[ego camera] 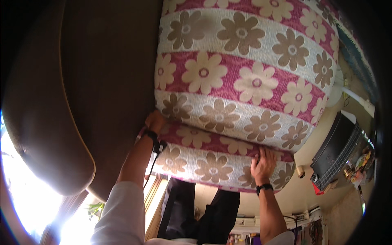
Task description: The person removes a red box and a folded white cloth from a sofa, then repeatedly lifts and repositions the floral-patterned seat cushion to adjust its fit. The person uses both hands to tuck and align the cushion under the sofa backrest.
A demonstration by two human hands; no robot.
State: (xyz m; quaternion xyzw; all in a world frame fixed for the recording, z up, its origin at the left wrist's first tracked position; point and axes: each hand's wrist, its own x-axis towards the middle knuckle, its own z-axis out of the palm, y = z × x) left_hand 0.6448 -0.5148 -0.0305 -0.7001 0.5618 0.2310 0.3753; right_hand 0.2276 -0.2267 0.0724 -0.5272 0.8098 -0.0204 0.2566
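Observation:
A flower-patterned cushion (228, 79), striped magenta and pale grey, fills the upper middle. Below it lies a narrower cushioned part (211, 165) in the same fabric, with a dark seam between the two. My left hand (155, 122) is at the left end of that seam, against a dark brown upholstered piece (107, 76); its fingers are in shadow and partly hidden. My right hand (264, 163) rests on the narrower part near its right end, fingertips at the seam. Both wrists wear black bands, and a dark cable hangs from the left one.
On the right stand a black container (329, 148) beside a wire grid and a white stand fan's pole (356, 95). A small tan cylinder (300, 171) is on the floor. A bright window (27, 190) is at lower left, and shelves with items stand at the bottom.

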